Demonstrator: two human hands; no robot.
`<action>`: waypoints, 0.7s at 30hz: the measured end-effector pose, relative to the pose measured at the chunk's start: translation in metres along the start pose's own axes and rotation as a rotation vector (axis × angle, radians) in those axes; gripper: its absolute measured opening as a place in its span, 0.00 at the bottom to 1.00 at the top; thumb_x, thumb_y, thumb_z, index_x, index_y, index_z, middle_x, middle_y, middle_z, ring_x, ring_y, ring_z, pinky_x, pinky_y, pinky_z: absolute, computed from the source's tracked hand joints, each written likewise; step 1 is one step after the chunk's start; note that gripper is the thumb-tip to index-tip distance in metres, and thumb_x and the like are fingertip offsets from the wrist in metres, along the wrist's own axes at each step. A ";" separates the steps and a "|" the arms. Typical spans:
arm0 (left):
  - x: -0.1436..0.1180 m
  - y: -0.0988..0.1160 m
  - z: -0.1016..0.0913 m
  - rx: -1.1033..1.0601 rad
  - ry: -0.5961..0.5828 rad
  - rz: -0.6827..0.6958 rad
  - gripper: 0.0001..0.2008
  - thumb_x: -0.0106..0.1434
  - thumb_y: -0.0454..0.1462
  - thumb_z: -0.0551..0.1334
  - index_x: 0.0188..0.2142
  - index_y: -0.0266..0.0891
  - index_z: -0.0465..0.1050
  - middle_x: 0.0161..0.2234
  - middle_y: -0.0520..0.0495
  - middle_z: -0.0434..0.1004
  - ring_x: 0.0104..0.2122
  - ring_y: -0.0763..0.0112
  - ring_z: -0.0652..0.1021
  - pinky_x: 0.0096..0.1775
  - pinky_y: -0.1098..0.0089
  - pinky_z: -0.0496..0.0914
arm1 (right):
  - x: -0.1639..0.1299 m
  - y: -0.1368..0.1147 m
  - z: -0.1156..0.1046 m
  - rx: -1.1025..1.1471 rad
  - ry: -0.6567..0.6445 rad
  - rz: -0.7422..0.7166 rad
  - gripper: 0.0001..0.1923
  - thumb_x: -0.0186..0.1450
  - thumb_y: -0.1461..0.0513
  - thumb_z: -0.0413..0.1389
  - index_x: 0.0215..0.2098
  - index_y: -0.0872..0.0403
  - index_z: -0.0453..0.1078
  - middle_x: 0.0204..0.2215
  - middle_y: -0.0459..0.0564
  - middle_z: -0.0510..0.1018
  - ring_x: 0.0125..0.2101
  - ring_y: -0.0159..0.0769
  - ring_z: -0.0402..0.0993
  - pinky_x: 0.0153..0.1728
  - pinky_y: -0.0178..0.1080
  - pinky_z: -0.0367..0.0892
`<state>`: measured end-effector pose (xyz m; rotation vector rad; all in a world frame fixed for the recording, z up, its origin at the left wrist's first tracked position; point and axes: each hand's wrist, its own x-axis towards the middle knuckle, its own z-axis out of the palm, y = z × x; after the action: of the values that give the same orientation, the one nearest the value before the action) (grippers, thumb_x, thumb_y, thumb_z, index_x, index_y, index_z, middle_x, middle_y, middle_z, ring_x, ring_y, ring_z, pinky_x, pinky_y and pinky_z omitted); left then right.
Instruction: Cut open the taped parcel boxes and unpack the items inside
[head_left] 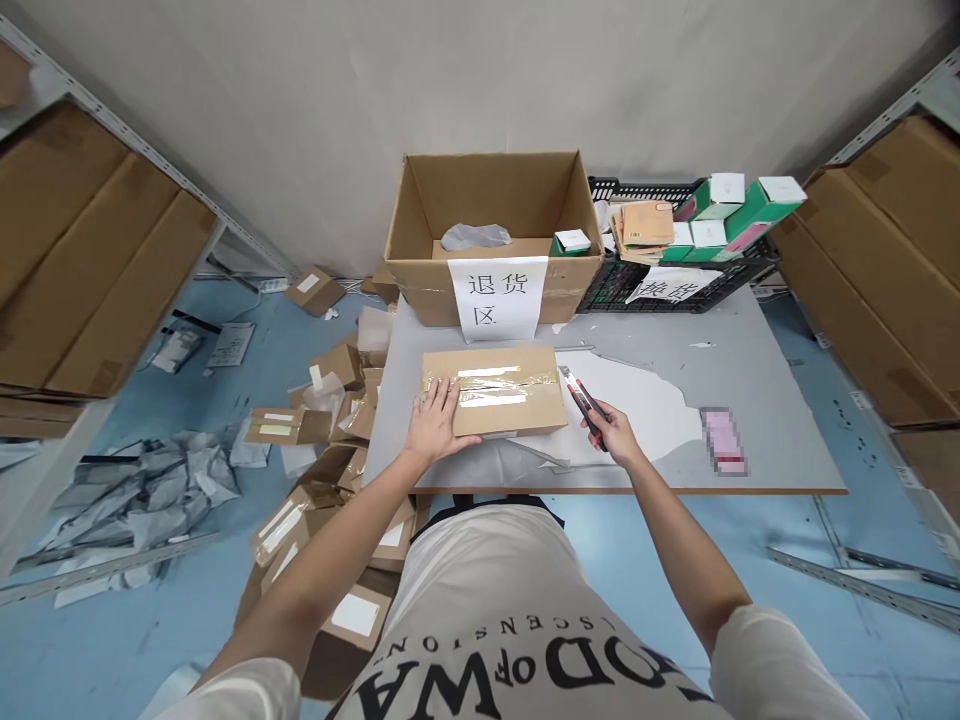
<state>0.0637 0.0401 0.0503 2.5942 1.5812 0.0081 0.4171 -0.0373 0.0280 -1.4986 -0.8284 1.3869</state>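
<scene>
A taped cardboard box (517, 385) lies flat on the grey table near its front edge, with clear tape and white label strips along its top. My left hand (436, 422) rests on the box's left end, fingers spread and palm down. In my right hand (616, 434) is a red and black utility knife (583, 402), its tip pointing up and left toward the box's right end. Between knife and box there is a small gap. White sheet material (645, 400) lies on the table beneath the knife and partly under the box.
Behind stands a large open carton (420, 290) with a paper sign (499, 300). To its right is a black crate (607, 290) of green-and-white boxes and brown packets. A pixelated pink item (724, 440) lies at right. Discarded cartons (360, 610) crowd the floor at left; shelves flank both sides.
</scene>
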 end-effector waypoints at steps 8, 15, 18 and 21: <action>0.000 0.000 0.001 0.000 0.001 0.007 0.55 0.51 0.66 0.53 0.66 0.32 0.44 0.66 0.32 0.42 0.65 0.43 0.46 0.58 0.45 0.52 | -0.003 0.005 0.002 -0.002 0.008 0.007 0.35 0.55 0.44 0.58 0.54 0.55 0.63 0.24 0.44 0.73 0.11 0.25 0.62 0.09 0.30 0.53; 0.000 0.000 0.001 -0.005 0.008 0.000 0.53 0.52 0.65 0.53 0.66 0.32 0.45 0.66 0.32 0.44 0.65 0.43 0.47 0.58 0.45 0.52 | 0.002 -0.004 -0.003 -0.102 -0.014 -0.003 0.36 0.54 0.44 0.58 0.54 0.55 0.63 0.22 0.43 0.72 0.10 0.26 0.62 0.08 0.30 0.53; -0.001 0.002 0.000 -0.010 0.006 -0.006 0.53 0.52 0.65 0.53 0.66 0.32 0.46 0.66 0.32 0.44 0.65 0.43 0.46 0.58 0.45 0.52 | 0.000 -0.011 -0.011 -0.151 -0.037 0.009 0.35 0.55 0.45 0.58 0.54 0.55 0.64 0.21 0.42 0.72 0.10 0.25 0.61 0.08 0.30 0.53; -0.001 0.003 0.000 -0.012 0.000 -0.017 0.53 0.52 0.65 0.53 0.66 0.31 0.46 0.66 0.32 0.44 0.65 0.42 0.46 0.58 0.45 0.53 | -0.003 -0.017 -0.023 -0.207 -0.080 0.023 0.34 0.56 0.45 0.57 0.54 0.56 0.65 0.20 0.41 0.71 0.10 0.25 0.60 0.09 0.30 0.53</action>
<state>0.0661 0.0380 0.0507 2.5723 1.5977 0.0161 0.4405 -0.0380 0.0438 -1.6218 -1.0336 1.4201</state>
